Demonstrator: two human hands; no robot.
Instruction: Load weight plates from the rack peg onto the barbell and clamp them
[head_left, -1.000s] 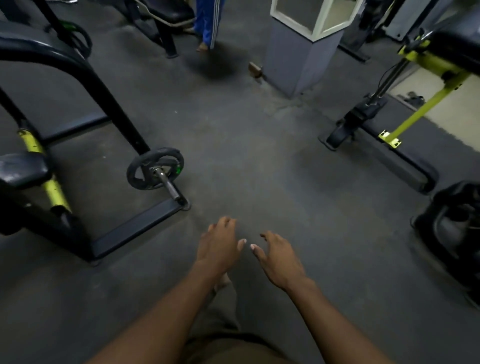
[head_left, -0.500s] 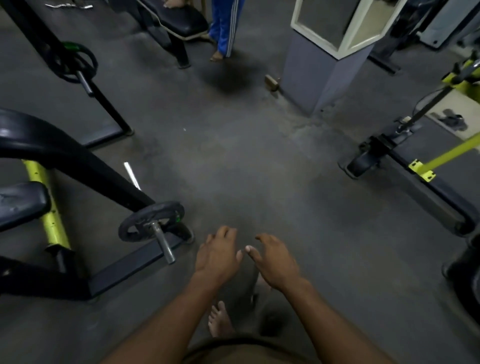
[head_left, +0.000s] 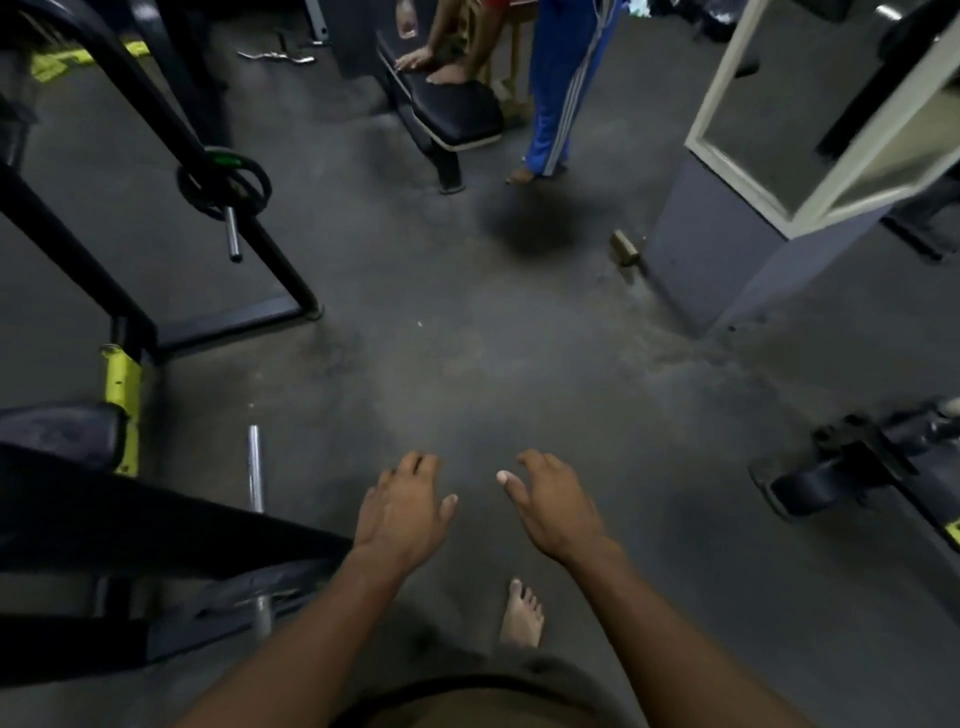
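My left hand (head_left: 402, 512) and my right hand (head_left: 556, 506) hang side by side over the dark floor, palms down, fingers loosely spread, holding nothing. A black weight plate (head_left: 224, 188) with a green mark sits on a steel rack peg (head_left: 232, 234) at the upper left, well beyond both hands. Another bare steel peg (head_left: 255, 467) sticks out just left of my left hand. A third peg stub (head_left: 262, 613) shows low under the black frame; any plate on it is hidden. No barbell or clamp is in sight.
A black and yellow machine frame (head_left: 124, 384) fills the left side. A padded bench (head_left: 447, 111) and a person in blue trousers (head_left: 563, 88) stand ahead. A mirrored grey pillar (head_left: 727, 249) rises at right, another machine base (head_left: 852, 462) lower right. My bare foot (head_left: 522, 613) is below.
The view has swung upward and forward: the near plate on its peg slid down out of sight, the far plate came closer. My hands have spread slightly apart and stay empty.
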